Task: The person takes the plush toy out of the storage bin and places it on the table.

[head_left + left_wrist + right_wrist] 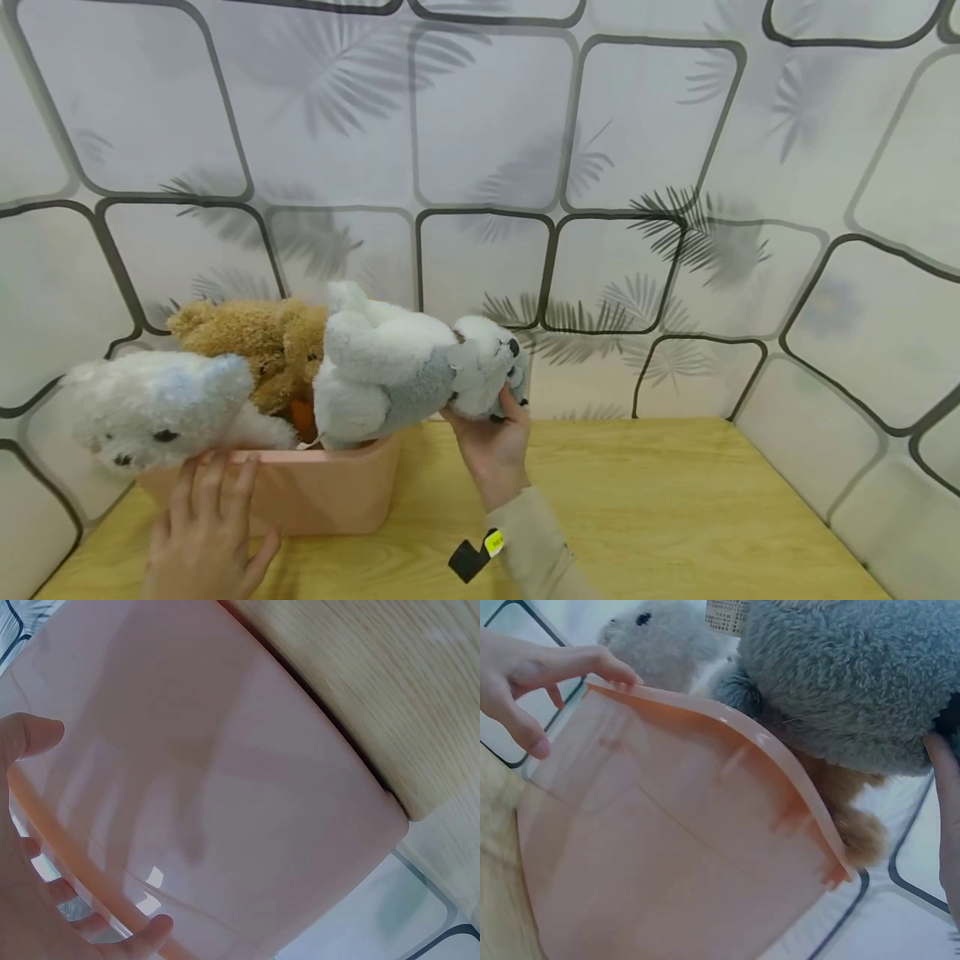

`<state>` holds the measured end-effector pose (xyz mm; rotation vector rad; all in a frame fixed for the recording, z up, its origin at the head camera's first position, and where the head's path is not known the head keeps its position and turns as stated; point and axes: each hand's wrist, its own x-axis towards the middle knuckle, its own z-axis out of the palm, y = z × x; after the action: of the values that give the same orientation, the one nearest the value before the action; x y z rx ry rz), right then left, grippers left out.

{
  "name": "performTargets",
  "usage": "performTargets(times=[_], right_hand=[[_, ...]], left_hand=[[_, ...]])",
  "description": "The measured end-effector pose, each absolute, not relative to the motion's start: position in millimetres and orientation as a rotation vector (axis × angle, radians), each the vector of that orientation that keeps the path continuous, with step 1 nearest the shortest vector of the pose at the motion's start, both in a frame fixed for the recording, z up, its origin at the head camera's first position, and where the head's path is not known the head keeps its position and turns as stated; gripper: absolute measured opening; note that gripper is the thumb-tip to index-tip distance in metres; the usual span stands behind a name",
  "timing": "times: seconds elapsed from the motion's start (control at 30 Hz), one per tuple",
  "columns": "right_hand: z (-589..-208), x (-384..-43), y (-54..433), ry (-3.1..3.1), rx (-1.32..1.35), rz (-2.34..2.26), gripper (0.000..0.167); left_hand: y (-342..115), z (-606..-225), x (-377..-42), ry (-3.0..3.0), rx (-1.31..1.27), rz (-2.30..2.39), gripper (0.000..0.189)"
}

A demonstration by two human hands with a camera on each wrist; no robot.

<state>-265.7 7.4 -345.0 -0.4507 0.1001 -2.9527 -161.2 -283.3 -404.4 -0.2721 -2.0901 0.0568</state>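
Note:
A white-and-grey stuffed animal [405, 371] lies sideways over the right part of a pink plastic bin [330, 496]. My right hand [495, 446] grips it near the head, with the thumb on its face; the fingers beneath are mostly hidden. In the right wrist view its grey plush back [847, 682] fills the top. My left hand [202, 525] rests its fingers on the bin's front rim, the thumb standing apart from the wall. Inside the bin are a brown teddy bear [255, 337] and a white stuffed animal [161, 408], whose head hangs over the left end.
The bin stands on a wood-grain table [645, 500], toward its left side. Behind and beside it rise patterned walls [487, 125] with dark rounded outlines and leaf prints. A small black tag with a yellow label [493, 543] shows beside the right sleeve.

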Motion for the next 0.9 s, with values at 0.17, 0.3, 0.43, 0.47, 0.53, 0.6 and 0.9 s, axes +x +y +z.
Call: performTargets(times=[0.17,0.3,0.43,0.47,0.53,0.6,0.9], right_hand=[[-347.7,-267.0,19.7,0.069,-0.405,-2.965,0.03],[-350.2,-269.9,28.1,0.061,-0.408,-2.983,0.033],[-354.0,-273.0,36.1,0.032,-0.399,-2.998,0.039],[-355.2,-273.4,38.0,0.028,-0.392,-2.999,0.039],[-357.1,-274.1,41.2,0.023,-0.366,-3.007,0.038],[-358.4,-274.9,44.0,0.031,-0.365,-3.012,0.034],[-359.1,-278.0,49.6,-0.009,-0.358,-3.014,0.033]], left_hand=[[-284.2,-406.7,-163.1,-2.036,-0.278,0.051,0.081],[-284.3,-407.6,-164.7,-2.016,-0.285,0.047,0.08],[-283.5,-407.6,-165.8,-2.005,-0.297,0.048,0.08],[-283.4,-407.3,-165.7,-2.005,-0.299,0.049,0.079],[-283.2,-407.2,-165.5,-2.004,-0.299,0.05,0.079],[-283.2,-406.8,-164.9,-2.012,-0.302,0.052,0.079],[-284.3,-404.8,-163.2,-2.052,-0.303,0.058,0.082]])
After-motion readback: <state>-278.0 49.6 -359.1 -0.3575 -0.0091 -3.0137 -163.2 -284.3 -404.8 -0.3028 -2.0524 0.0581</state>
